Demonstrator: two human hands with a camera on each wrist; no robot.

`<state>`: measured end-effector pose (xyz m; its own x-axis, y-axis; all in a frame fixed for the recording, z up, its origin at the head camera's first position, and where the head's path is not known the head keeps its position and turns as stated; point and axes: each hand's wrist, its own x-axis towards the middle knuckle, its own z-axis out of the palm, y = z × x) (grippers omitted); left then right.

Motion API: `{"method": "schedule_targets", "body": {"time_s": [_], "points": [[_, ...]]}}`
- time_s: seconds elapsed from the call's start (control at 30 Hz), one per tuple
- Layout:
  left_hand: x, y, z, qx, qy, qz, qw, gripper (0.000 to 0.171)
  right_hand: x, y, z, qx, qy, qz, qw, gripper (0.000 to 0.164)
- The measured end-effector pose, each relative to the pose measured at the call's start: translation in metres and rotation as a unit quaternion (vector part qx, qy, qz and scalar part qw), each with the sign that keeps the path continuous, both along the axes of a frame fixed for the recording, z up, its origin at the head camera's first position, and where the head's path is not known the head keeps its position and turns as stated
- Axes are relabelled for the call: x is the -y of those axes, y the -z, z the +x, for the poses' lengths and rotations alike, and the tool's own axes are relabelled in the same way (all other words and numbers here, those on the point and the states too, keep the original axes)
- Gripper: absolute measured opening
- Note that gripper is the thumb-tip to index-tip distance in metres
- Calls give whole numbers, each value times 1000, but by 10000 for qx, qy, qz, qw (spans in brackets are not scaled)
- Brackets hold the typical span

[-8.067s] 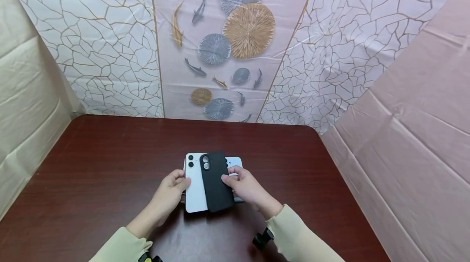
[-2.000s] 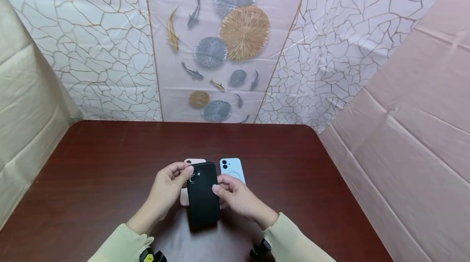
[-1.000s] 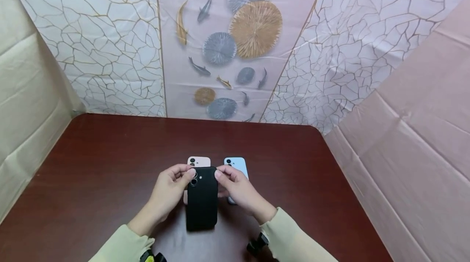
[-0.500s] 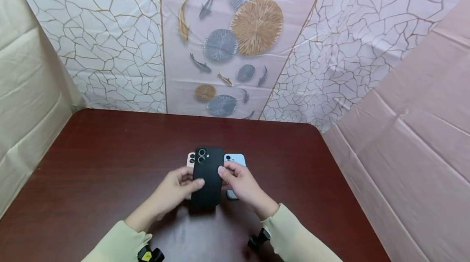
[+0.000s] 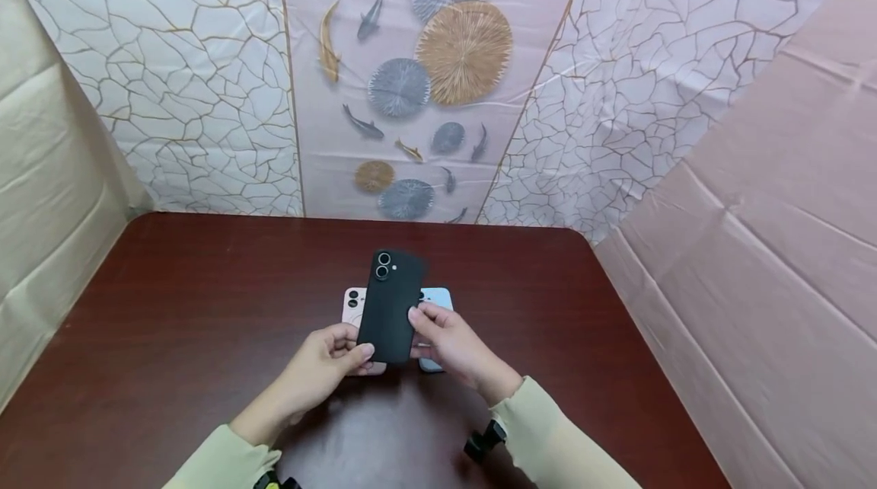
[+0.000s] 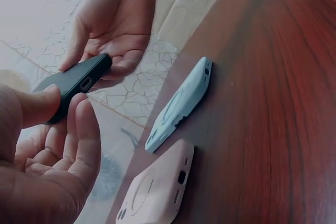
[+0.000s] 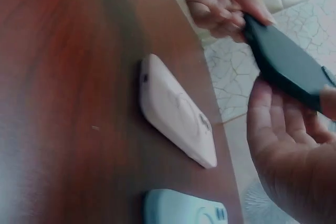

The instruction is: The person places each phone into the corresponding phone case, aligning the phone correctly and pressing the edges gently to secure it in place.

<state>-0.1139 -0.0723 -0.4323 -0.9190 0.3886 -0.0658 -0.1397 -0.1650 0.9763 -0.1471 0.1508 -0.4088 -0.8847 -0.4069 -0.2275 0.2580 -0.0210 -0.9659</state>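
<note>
A phone in a black case (image 5: pixel 392 308) is held up over the table, back side facing up, two ringed camera lenses showing at its upper left. My left hand (image 5: pixel 322 359) pinches its lower left corner, thumb on the back. At its right edge, my right hand (image 5: pixel 455 344) grips it between thumb and fingers. The left wrist view shows the black case's (image 6: pixel 79 80) bottom end with the charging-port opening. Below it on the table lie a pink phone case (image 5: pixel 352 308), partly hidden by the phone, and a light blue phone case (image 5: pixel 433 365), partly behind my right hand.
The dark red wooden table (image 5: pixel 205 306) spreads out around the hands. Patterned cloth (image 5: pixel 404 85) hangs behind its far edge, with plain cloth at both sides. The pink case (image 7: pixel 176 111) and the blue case (image 7: pixel 181 208) lie side by side, a gap between them.
Earlier a white phone and the black case were apart, one in each hand; now the phone sits in the case. The cased phone has moved up and away, my left hand shifting to its lower corner.
</note>
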Motion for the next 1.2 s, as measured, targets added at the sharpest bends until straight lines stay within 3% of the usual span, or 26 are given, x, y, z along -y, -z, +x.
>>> {"method": "schedule_targets", "body": {"time_s": [0.13, 0.27, 0.37, 0.57, 0.63, 1.0, 1.2], "points": [[-1, 2, 1, 107, -197, -21, 9997, 28, 1, 7, 3, -62, -262, 182, 9995, 30], [-3, 4, 2, 19, -185, -298, 9994, 31, 3, 10, 3, -225, -169, 291, 9992, 28], [-2, 3, 0, 66, -149, -153, 9997, 35, 5, 12, 4, -248, -195, 295, 9991, 29], [8, -6, -11, -37, -1184, -442, 9920, 33, 15, 14, 7, -329, -783, 356, 9958, 25], [12, -8, -14, 24, -1390, -540, 9888, 31, 18, 13, 7, -304, -921, 376, 9946, 24], [20, -6, -14, 302, -1342, -543, 9890, 39, 25, 7, -5, -282, -518, 606, 9964, 28], [33, -3, -18, 136, -1774, -1429, 9736, 42, 48, 15, -12, -577, -181, 680, 9958, 29]]}}
